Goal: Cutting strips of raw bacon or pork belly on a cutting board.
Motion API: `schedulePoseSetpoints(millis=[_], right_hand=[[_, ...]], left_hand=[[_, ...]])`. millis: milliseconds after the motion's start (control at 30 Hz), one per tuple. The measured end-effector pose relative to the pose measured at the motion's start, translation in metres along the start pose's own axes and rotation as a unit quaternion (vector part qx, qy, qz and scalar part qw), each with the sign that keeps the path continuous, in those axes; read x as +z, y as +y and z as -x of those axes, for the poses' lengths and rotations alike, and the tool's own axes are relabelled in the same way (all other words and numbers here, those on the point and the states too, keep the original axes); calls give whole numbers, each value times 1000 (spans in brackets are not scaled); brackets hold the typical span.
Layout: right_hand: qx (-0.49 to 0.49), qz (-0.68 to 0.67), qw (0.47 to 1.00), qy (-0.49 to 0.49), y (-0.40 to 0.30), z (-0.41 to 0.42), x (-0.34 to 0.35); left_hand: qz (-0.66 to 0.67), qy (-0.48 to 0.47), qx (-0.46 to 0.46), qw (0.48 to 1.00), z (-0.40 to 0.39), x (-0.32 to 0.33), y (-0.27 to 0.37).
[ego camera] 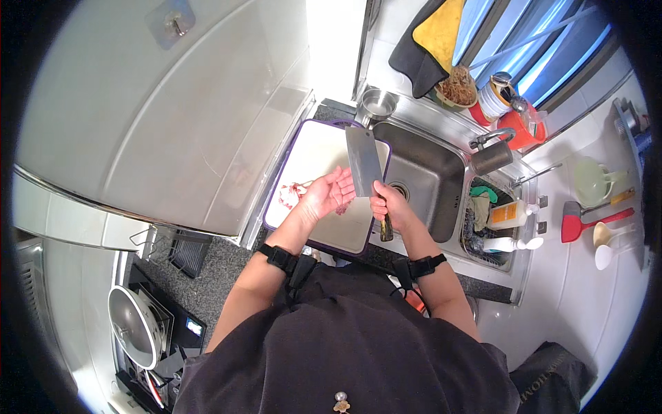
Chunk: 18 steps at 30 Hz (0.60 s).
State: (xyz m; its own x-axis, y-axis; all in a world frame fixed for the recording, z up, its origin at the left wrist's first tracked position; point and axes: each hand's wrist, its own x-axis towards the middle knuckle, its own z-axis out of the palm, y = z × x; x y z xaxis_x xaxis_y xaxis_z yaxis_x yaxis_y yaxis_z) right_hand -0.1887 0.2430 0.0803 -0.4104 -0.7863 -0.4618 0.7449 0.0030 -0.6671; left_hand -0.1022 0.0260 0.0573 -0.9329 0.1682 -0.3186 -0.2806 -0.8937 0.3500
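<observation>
My right hand grips the dark handle of a cleaver, its broad steel blade raised over the right side of the cutting board. Palm up and fingers apart, my left hand is just left of the blade and holds nothing. Below both lies a white cutting board with a purple rim. Pieces of raw meat or bone lie on its left part, beside my left wrist. A small reddish heap of meat shows under my left fingers, partly hidden by them.
Right of the board is a steel sink with a faucet behind it. A metal cup stands at its back corner. A caddy with bottles lines the sink's right side. A wok sits far left.
</observation>
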Motion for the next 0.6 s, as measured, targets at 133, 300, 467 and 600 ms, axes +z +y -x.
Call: schedulePoseSetpoints(millis=[133,300,467,600], right_hand=[[15,-14,999,34,6,-1,-2],[11,-30,998,52,12,-3,-7],[1,-36,995,91,16,-2,-22],[-8,-62,989,135,19,3,-46]], left_hand=[[-68,64,0,996,0,2,-7],[-66,87,-17,994,1,-8,-8],[-132,75,-24,988,-3,-6,-10],[-231,181,6,956,-15,-3,-9]])
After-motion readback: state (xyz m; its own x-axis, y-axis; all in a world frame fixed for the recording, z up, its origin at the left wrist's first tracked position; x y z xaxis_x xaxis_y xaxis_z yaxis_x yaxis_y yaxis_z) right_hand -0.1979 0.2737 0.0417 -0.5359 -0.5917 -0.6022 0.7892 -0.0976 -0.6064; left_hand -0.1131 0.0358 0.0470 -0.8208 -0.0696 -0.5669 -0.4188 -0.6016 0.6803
